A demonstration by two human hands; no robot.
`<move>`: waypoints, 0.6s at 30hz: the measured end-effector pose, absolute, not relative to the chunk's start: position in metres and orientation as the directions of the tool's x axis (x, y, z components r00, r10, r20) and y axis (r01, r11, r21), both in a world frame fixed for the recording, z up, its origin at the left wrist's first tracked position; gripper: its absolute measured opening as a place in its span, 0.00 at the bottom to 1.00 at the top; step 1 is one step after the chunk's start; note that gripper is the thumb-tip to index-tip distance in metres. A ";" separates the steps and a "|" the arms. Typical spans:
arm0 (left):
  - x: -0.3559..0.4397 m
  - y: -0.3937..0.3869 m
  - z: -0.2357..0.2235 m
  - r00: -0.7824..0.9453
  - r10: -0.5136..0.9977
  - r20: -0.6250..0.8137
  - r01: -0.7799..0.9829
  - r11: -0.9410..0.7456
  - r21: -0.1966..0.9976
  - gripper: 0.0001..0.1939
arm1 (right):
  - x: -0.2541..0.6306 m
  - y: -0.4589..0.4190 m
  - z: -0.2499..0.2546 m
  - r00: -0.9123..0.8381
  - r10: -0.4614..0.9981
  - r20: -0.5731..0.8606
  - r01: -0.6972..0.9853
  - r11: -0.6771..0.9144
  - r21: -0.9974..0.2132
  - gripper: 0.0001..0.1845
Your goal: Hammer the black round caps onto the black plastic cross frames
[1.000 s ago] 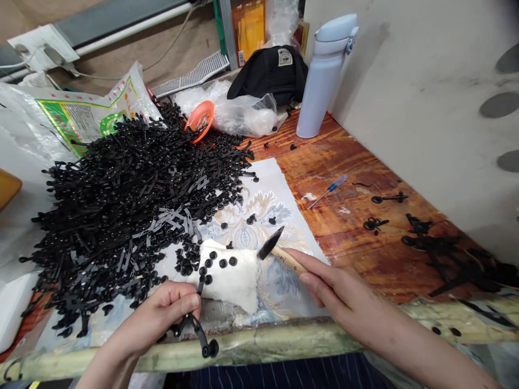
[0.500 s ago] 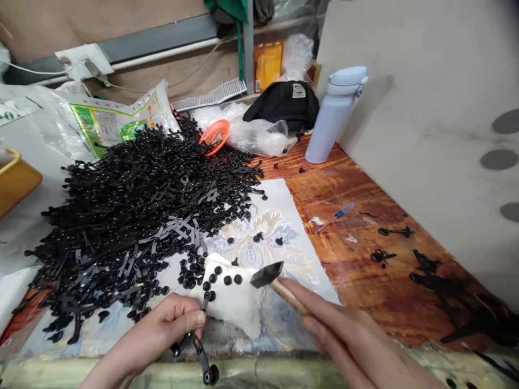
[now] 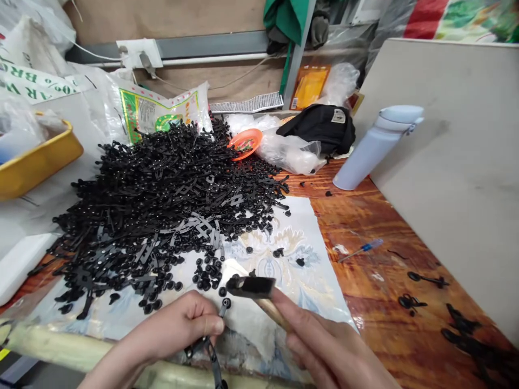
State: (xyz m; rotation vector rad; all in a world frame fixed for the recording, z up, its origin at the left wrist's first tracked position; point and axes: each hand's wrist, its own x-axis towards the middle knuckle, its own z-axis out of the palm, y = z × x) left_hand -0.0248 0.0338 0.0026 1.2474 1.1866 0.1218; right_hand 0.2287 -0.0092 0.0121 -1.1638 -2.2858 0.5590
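My left hand (image 3: 190, 324) pinches a black jointed strip (image 3: 214, 356) with round ends, one of which points up past the thumb. In my right hand (image 3: 324, 340) is a hammer, gripped by its wooden handle (image 3: 272, 313), forefinger stretched along it. The dark hammer head (image 3: 253, 287) hovers over a whitish pad (image 3: 247, 319), just right of the strip's upper end, and hides part of the pad. Small round black pieces (image 3: 206, 273) lie beside the pad. Behind my left hand rises a large heap of black strips and round parts (image 3: 162, 189).
A patterned cloth (image 3: 300, 237) covers part of the wooden table (image 3: 344, 221). To the right lie a blue-handled screwdriver (image 3: 365, 247) and loose black parts (image 3: 462, 319). A pale blue bottle (image 3: 375, 148), an orange dish (image 3: 245, 143) and a yellow bin (image 3: 44, 162) stand farther out.
The camera has turned left, so the scene sits farther right. The hammer head has moved left over the pad, closer to the strip, and covers round pieces that showed before.
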 end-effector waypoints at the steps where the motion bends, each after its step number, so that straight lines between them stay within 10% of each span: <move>1: -0.024 0.034 0.003 0.446 0.642 -0.624 0.499 0.400 0.769 0.17 | 0.228 -0.009 0.012 -0.502 0.826 0.256 0.607 0.547 -0.577 0.35; 18: -0.027 0.040 0.002 0.458 0.619 -0.638 0.540 0.376 0.753 0.15 | 0.217 -0.006 0.009 -0.469 0.851 0.235 0.620 0.507 -0.599 0.29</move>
